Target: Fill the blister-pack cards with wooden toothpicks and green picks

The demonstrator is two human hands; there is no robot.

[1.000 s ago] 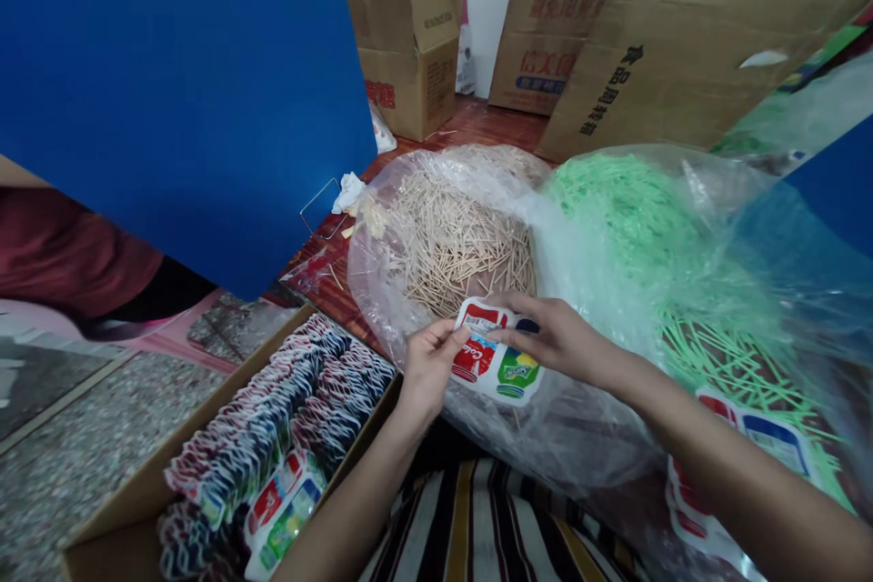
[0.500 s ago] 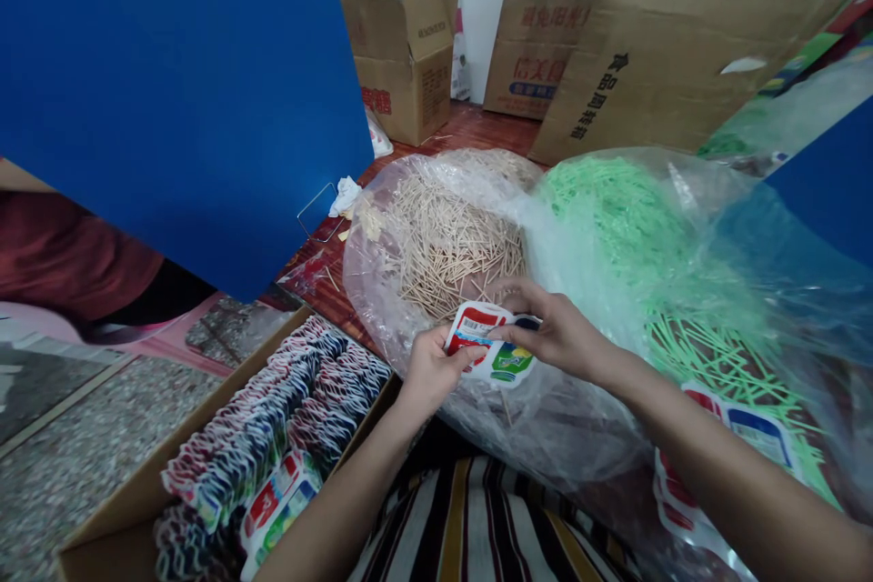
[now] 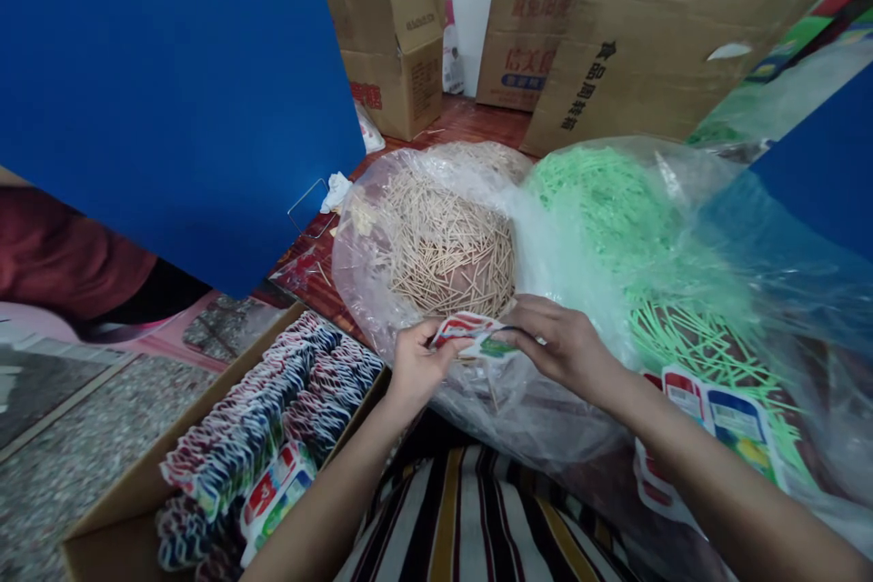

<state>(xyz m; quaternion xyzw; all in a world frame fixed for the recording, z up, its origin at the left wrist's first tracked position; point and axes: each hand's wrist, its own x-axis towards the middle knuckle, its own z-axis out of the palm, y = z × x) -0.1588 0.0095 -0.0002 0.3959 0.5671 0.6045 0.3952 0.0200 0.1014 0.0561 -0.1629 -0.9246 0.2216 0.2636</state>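
Note:
A small printed plastic packet (image 3: 474, 325), red on one side and green and blue on the other, is held between my two hands and tilted so it shows narrow. My left hand (image 3: 417, 366) pinches its red end. At the green end, the fingers of my right hand (image 3: 559, 344) are closed on it. Just beyond lies a heap of thin pale sticks (image 3: 450, 245) in a clear plastic bag (image 3: 355, 264). Thin green sticks (image 3: 688, 332) spread in another clear bag to the right. Similar packets (image 3: 723, 418) lie beside my right forearm.
At lower left, a cardboard carton (image 3: 102, 523) holds rows of stacked packets (image 3: 238, 418). A blue panel (image 3: 170, 100) stands on the left, with a person's dark red sleeve (image 3: 61, 245) behind it. Cardboard boxes (image 3: 388, 45) line the back of the red-brown table (image 3: 470, 114).
The packet has tipped from facing me to nearly edge-on. My right hand has turned over its end, while my left keeps its pinch. The whole view has shifted slightly.

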